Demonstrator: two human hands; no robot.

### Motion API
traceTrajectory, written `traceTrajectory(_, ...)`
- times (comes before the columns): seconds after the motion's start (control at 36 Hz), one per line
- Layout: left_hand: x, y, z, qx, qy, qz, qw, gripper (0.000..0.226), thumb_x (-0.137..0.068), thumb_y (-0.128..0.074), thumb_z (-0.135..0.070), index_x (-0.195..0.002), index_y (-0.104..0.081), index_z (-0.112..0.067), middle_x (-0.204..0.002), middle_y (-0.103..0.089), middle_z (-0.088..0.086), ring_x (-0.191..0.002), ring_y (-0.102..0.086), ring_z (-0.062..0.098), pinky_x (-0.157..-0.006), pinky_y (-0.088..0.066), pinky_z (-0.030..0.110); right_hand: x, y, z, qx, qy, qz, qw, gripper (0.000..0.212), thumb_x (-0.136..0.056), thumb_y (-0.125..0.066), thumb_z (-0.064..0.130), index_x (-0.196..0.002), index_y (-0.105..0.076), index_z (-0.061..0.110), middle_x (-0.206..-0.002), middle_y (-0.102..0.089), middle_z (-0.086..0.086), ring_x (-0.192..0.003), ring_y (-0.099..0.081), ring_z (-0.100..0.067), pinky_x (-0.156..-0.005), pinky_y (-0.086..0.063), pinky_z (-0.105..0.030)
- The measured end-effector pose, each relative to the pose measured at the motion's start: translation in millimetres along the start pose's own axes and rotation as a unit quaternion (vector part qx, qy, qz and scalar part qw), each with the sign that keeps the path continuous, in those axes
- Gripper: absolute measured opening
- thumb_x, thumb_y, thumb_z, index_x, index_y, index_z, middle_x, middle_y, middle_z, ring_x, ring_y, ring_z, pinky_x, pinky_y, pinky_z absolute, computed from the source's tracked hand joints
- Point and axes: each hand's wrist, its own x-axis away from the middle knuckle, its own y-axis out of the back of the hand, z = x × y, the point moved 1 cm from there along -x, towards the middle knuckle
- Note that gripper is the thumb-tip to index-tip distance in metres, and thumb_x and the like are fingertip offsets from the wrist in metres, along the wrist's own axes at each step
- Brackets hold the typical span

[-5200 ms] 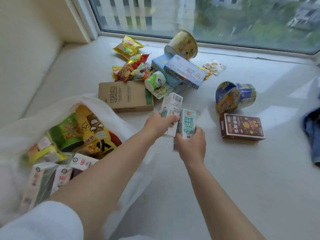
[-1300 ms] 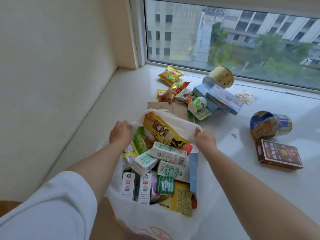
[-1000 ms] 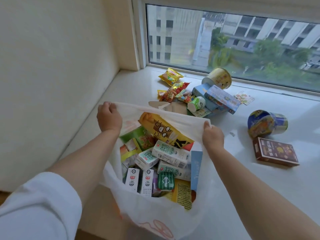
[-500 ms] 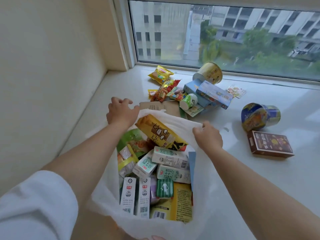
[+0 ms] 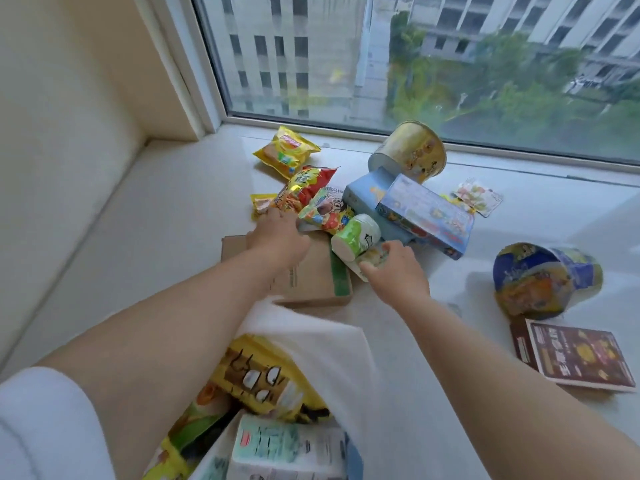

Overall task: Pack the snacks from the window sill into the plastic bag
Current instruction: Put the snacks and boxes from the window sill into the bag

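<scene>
The white plastic bag (image 5: 329,341) lies open at the near edge of the window sill (image 5: 173,220), holding a yellow snack bag (image 5: 256,375) and milk cartons (image 5: 287,448). My left hand (image 5: 277,237) reaches over a brown cardboard box (image 5: 311,275), fingers apart, its tips at a red snack packet (image 5: 304,183). My right hand (image 5: 394,271) has thumb and fingers around the near edge of a flat pale-green packet (image 5: 374,254) beneath a green-and-white cup (image 5: 355,235); whether it grips is unclear.
Behind the hands lie a yellow chip bag (image 5: 285,152), a colourful packet (image 5: 327,209), blue boxes (image 5: 426,213), a yellow tub (image 5: 412,154) and a small sachet (image 5: 479,195). To the right are a blue noodle bowl (image 5: 540,278) and a dark brown box (image 5: 578,358). A wall bounds the left.
Both hands have let go of the bag's rim and moved forward to the snack pile. The bag's mouth has slumped toward me.
</scene>
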Motion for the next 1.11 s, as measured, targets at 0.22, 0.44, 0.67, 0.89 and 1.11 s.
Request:
traceTrajectory(0.22,-77.7,-28.5,-19.3,0.022,-0.063,-0.042,0.997,0.046,-0.097,-0.040,-0.042,-0.135,-0.046,-0.018,-0.141,-0.041,0.006,-0.131,-0.036,0.025,-0.106,-0.035,0.042,-70.6,-22.4,28.0,-0.172,-0.283,0.014,0.944,0.115,-0.065,-0.050,0.083,-0.142,-0.028,0.001,-0.143,-0.023,-0.012,-0.130,-0.028,-0.030,-0.103,-0.032,-0.042)
traceTrajectory(0.44,-126.4,-48.2,-33.9,-0.017,-0.199,0.043,0.979,0.051,-0.100,-0.030,-0.042,-0.149,-0.025,-0.028,-0.156,-0.022,-0.004,-0.143,-0.015,0.018,-0.116,-0.018,0.041,-97.5,-58.7,33.7,-0.150,-0.299,-0.001,0.942,0.109,-0.063,-0.054,0.081,-0.142,-0.027,0.011,-0.143,-0.019,-0.015,-0.130,-0.025,-0.030,-0.103,-0.029,-0.036)
traceTrajectory(0.67,-123.3,-57.3,-22.2,-0.046,-0.114,0.126,0.984,0.076,-0.087,-0.045,-0.063,-0.145,-0.033,-0.016,-0.148,-0.032,0.011,-0.134,-0.030,0.033,-0.108,-0.029,0.042,-85.5,-57.2,19.3,-0.227,-0.311,-0.031,0.922,0.097,-0.064,-0.072,0.062,-0.139,-0.036,0.011,-0.144,-0.017,-0.009,-0.124,-0.036,-0.033,-0.098,-0.035,-0.036)
traceTrajectory(0.89,-87.7,-70.4,-24.6,-0.067,-0.081,0.163,0.981,0.072,-0.081,-0.051,-0.068,-0.140,-0.043,-0.026,-0.141,-0.034,0.017,-0.134,-0.027,0.033,-0.108,-0.027,0.036,-58.0,-63.5,-2.9,-0.316,-0.297,0.054,0.899,0.090,-0.054,-0.082,0.050,-0.124,-0.046,0.007,-0.120,-0.051,-0.012,-0.106,-0.057,-0.033,-0.072,-0.056,-0.041)
traceTrajectory(1.11,-70.5,-90.4,-23.0,0.012,-0.072,0.172,0.982,0.054,-0.080,-0.064,-0.055,-0.123,-0.056,-0.024,-0.131,-0.045,0.010,-0.117,-0.051,0.026,-0.092,-0.043,0.032,-37.6,-43.6,-39.8,0.005,-0.148,0.033,0.988,0.078,-0.064,-0.071,0.050,-0.128,-0.038,0.018,-0.121,-0.048,-0.008,-0.115,-0.049,-0.028,-0.090,-0.046,-0.037)
